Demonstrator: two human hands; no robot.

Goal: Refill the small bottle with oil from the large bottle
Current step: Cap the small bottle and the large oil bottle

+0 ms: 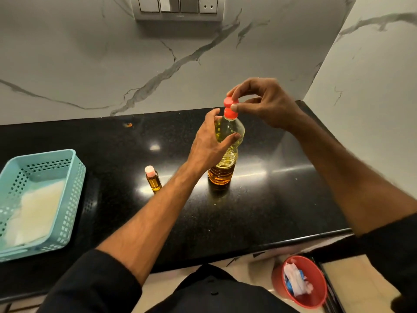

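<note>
The right hand (268, 105) pinches a round red cap (230, 101) between thumb and fingertips, holding it just above the red collar at the neck of the large bottle (225, 154); whether the cap touches the collar I cannot tell. The remaining fingers arch loosely over it. The left hand (211, 143) wraps the bottle's shoulder, with its thumb pressed on the near side and its fingers curled around the far side, in a firm grasp. The large bottle is clear ribbed plastic, holding golden-yellow oil, and it stands upright on the glossy, speckled black countertop (270, 199). To its left, well apart from both hands, stands the small bottle (153, 179), upright, with amber oil inside and a pale pink cap on top. At the counter's left end sits a teal perforated plastic basket (74, 177) with a pale cloth or paper lying in it. Below the counter edge on the right is a red bin (316, 297) holding crumpled white scraps. White marble-veined tile covers the wall behind.
</note>
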